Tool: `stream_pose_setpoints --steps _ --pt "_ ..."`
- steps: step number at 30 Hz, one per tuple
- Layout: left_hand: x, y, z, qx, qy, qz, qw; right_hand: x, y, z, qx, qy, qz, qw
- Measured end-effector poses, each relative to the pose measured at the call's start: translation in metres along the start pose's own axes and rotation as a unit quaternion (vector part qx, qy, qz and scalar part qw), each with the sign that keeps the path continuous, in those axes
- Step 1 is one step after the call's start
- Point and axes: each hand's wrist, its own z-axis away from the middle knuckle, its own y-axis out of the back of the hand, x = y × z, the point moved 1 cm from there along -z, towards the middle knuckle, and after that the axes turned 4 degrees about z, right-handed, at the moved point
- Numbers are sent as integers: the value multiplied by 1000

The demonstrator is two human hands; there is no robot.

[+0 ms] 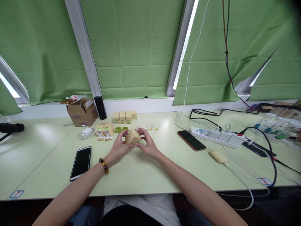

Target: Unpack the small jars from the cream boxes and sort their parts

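A small brown cardboard box is held tilted above the table between both of my hands. My left hand grips its left side, and a beaded bracelet circles that wrist. On the box's right side, the fingers of my right hand are pressed. Just beyond my hands sit green pieces and small clear containers with yellow inside. Unfolded small boxes lie to the left. Several closed small boxes stand in a group behind.
A phone lies at the left, near my forearm, and another phone at the right. A large carton and a black cylinder stand at the back left. Cables, a power strip and a cream-coloured mouse-shaped device occupy the right.
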Motion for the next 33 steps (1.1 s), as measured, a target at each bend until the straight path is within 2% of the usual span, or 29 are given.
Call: stream_pose_setpoints --steps 2,3,6,7,9,14,17,20,25,27,33 --pt "4 0 4 14 -86 -108 990 4 0 -1 -6 -8 14 1000" --pt "6 1 6 11 -141 -163 976 6 0 -1 -9 -4 21 1000" --pt "10 3 9 -15 -295 -297 908 7 -1 0 -11 34 30 999" --pt "11 4 10 -14 -327 -322 888 7 -1 0 -6 53 36 998" --pt "13 5 10 5 -357 -348 867 4 -1 2 11 104 68 992" --pt "18 4 10 44 -367 -357 858 1 2 5 55 258 192 945" --pt "18 2 11 41 -374 -366 851 3 4 5 61 287 226 929" --pt "17 0 12 21 -361 -380 851 2 4 5 44 256 225 939" --pt "13 0 9 15 -270 -358 894 -7 4 6 19 140 144 980" --pt "12 2 8 11 -248 -355 901 -11 3 5 13 113 107 988" --pt "11 3 7 -25 -257 -386 886 -11 1 4 8 56 114 992"
